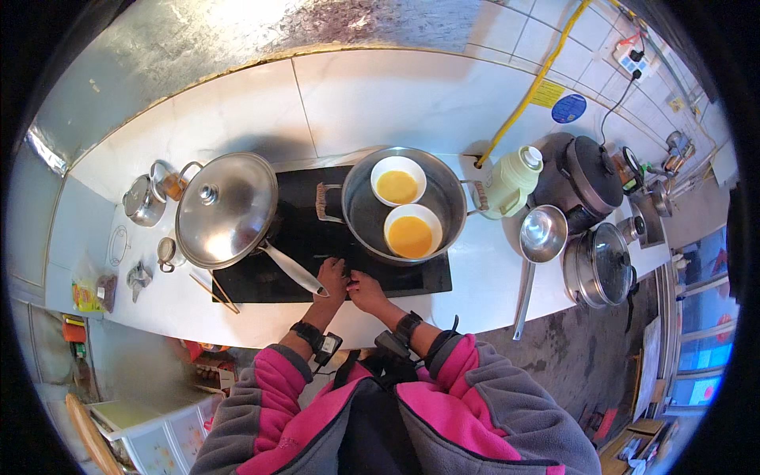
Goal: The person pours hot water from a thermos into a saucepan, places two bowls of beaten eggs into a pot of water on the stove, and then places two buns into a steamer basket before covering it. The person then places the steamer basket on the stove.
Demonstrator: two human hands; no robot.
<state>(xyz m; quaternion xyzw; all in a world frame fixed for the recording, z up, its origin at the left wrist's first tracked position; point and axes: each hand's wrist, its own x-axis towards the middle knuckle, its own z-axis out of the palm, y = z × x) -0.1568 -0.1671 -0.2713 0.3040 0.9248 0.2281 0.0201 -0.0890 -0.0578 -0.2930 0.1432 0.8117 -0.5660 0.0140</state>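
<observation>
White tiles (380, 103) are set along the wall behind a white counter (499, 273), into which a black cooktop (305, 194) is fitted. At the front edge of this cooktop, both hands are brought close together, side by side. The left hand (333, 277) is laid toward the black glass with its fingers partly curled, just beside the end of a long metal handle (293, 269); whether that handle is touched cannot be told. The right hand (366, 290) is reached inward next to it, also with bent fingers, and whether anything is pinched by either hand cannot be made out. By that handle a wide pan is marked out, covered by a domed steel lid (229, 229), on the left part of the cooktop. Just beyond the hands, on the right part, a large steel pot (454, 190) is placed, its two side handles wrapped. Inside it two white bowls (435, 231) are held, one behind the other, each partly filled with yellow liquid (410, 237). Chopsticks (226, 297) are laid at the left front corner, while a pale green thermos (511, 186) and a steel ladle (544, 235) are kept to the pot's right.
</observation>
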